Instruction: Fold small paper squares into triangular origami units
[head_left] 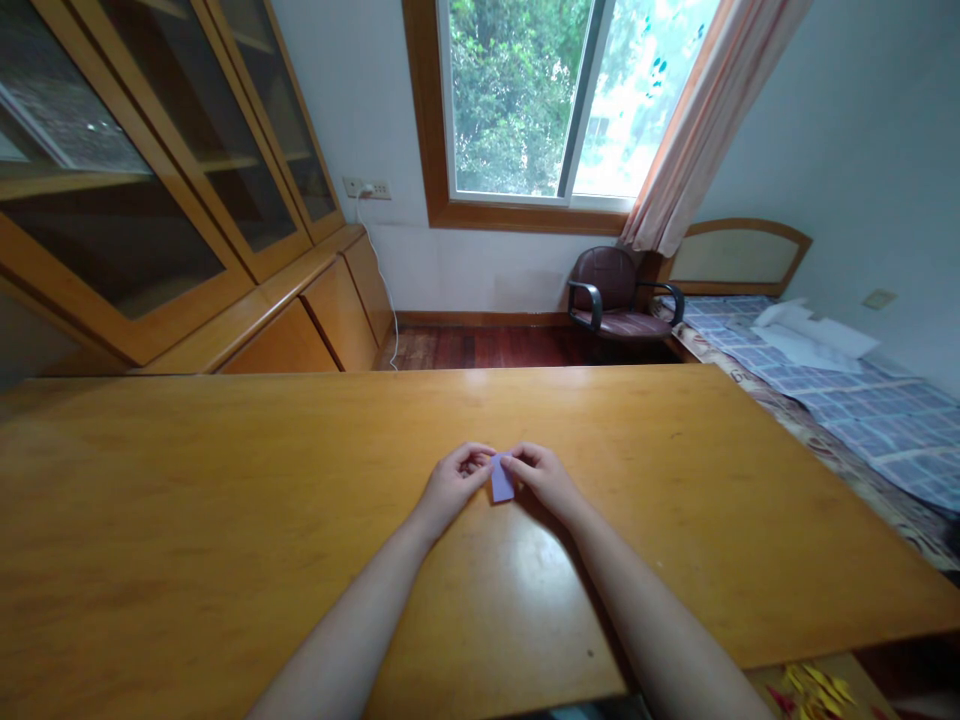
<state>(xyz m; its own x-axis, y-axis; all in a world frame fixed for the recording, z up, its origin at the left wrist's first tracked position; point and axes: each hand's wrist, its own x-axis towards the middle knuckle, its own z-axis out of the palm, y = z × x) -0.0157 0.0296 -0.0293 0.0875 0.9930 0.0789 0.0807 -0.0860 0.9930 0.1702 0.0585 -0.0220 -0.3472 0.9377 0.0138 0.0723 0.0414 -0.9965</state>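
A small purple piece of paper [502,484], roughly rectangular, is between my two hands over the middle of the wooden table [225,520]. My left hand [459,482] pinches its upper left edge with thumb and fingertips. On the other side, my right hand [541,476] grips the upper right edge, thumb on top. The paper's lower end hangs free toward me. Whether it is folded in layers is too small to tell.
Yellow and red paper pieces [814,692] lie on a lower surface at the bottom right. A glass-door cabinet [247,260] stands left, a dark red chair [611,295] beyond the table, and a bed [847,390] with white sheets of paper [814,335] at right.
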